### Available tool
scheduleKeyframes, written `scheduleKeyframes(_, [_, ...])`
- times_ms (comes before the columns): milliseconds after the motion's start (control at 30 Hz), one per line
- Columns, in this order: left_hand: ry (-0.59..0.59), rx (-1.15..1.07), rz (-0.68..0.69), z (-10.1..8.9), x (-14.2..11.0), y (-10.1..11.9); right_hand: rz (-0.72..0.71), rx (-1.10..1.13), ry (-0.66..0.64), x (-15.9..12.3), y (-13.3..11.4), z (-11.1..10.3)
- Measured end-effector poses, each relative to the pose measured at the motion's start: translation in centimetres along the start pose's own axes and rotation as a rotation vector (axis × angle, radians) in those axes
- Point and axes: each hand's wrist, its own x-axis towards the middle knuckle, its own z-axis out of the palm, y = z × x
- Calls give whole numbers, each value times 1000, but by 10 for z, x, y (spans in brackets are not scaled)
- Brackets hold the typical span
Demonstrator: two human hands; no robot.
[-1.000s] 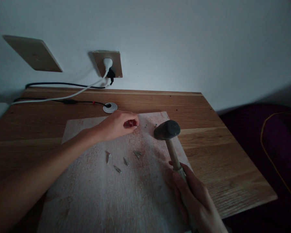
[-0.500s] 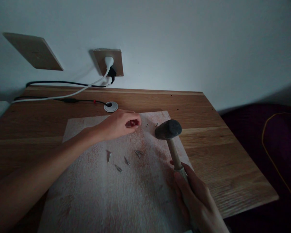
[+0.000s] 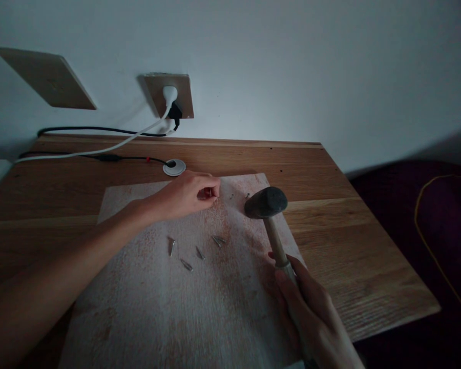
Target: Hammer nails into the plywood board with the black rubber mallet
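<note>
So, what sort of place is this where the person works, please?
Probably a room in a home, perhaps at a desk: a wooden tabletop against a plain wall, a socket plate with plugs in it, and a round cable grommet set in the wood.

It seems to be a room in a home: a wooden desk top [image 3: 369, 261] stands against a plain pale wall [image 3: 272, 72] with a household power socket [image 3: 185, 87], and a dark purple, soft-looking thing [image 3: 392, 205] is beside it.
</note>
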Motion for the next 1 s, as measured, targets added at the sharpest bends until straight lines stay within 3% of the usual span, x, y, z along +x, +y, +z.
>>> scheduleKeyframes(400, [-30,-42,-45,-2,3,0,-30,-23,-10,-1,-7,0])
scheduleKeyframes(567, [11,-47,-87,1,1,2,-41,-5,47,0,-5,1])
scheduleKeyframes(733, [30,-40,-90,3,-1,4,-3,-1,-10,0,5,-1])
scheduleKeyframes(1000, [93,-151,-169,12,-7,1,-6,-7,14,1,8,-1])
